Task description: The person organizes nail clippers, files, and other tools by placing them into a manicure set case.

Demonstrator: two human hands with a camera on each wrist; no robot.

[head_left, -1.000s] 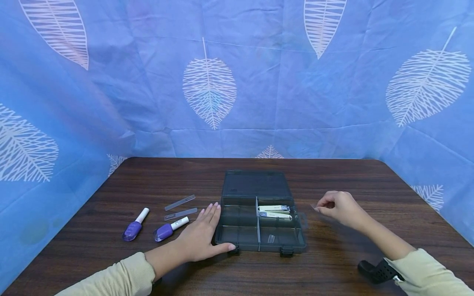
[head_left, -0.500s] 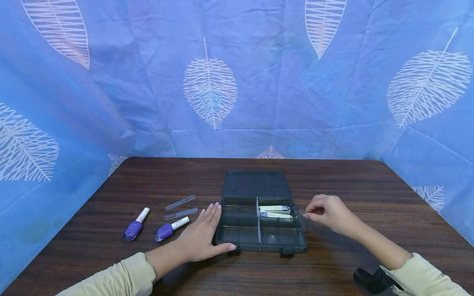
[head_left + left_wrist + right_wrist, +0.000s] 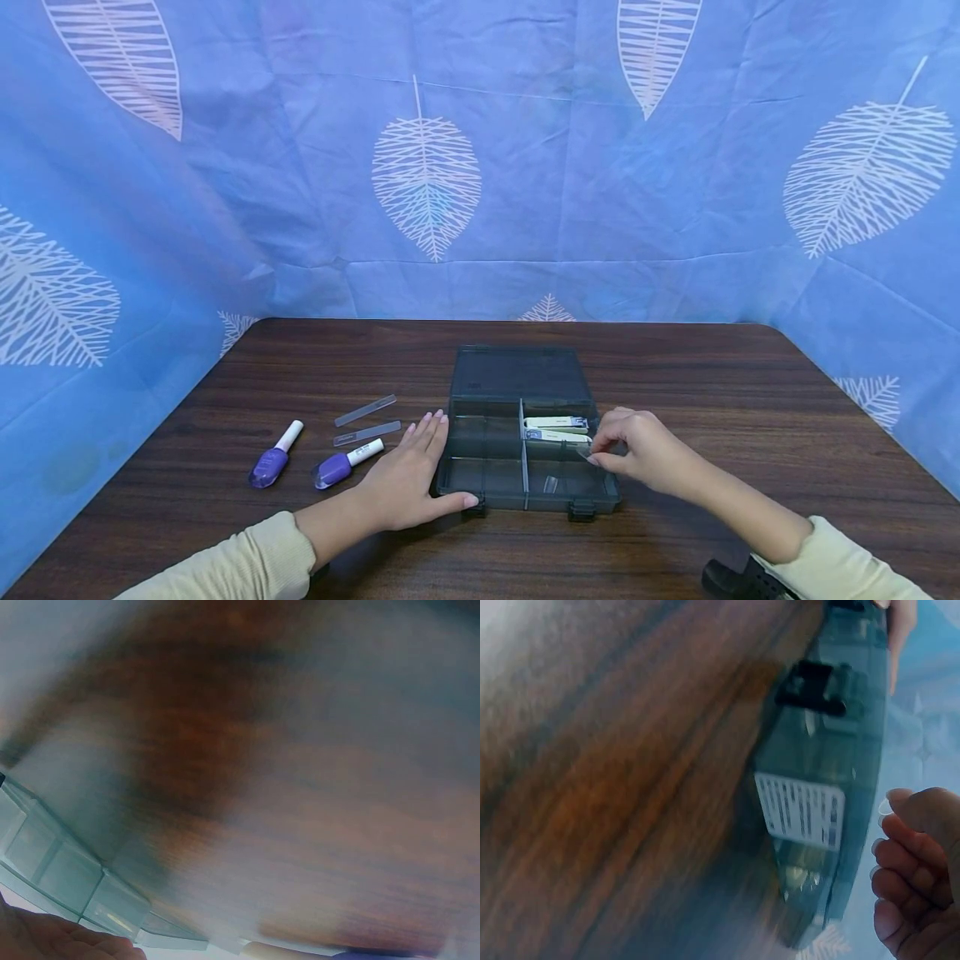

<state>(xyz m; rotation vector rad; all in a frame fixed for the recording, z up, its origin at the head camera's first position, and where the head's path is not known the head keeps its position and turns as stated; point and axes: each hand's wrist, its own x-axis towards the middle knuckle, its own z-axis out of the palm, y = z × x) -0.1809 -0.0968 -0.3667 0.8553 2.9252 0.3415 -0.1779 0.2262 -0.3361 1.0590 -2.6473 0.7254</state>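
Note:
A dark see-through plastic box lies with its lid folded back. Along its left side rests my left hand, fingers straight and thumb at the front corner. My right hand pinches a small clear curved plastic piece between thumb and forefinger, over the right side of the box. The right wrist view shows this clear piece at the fingertips. Another small clear piece lies in the front right compartment. Two pale nail clippers lie side by side in the back right one.
Left of the box lie two purple nail polish bottles with white caps and two clear strips. A pale divider splits the box. A barcode label is on its side. Blue leaf-patterned cloth hangs behind the wooden table.
My right hand has moved left from the bare table to the box's right side, carrying the small clear piece. My left hand stays put.

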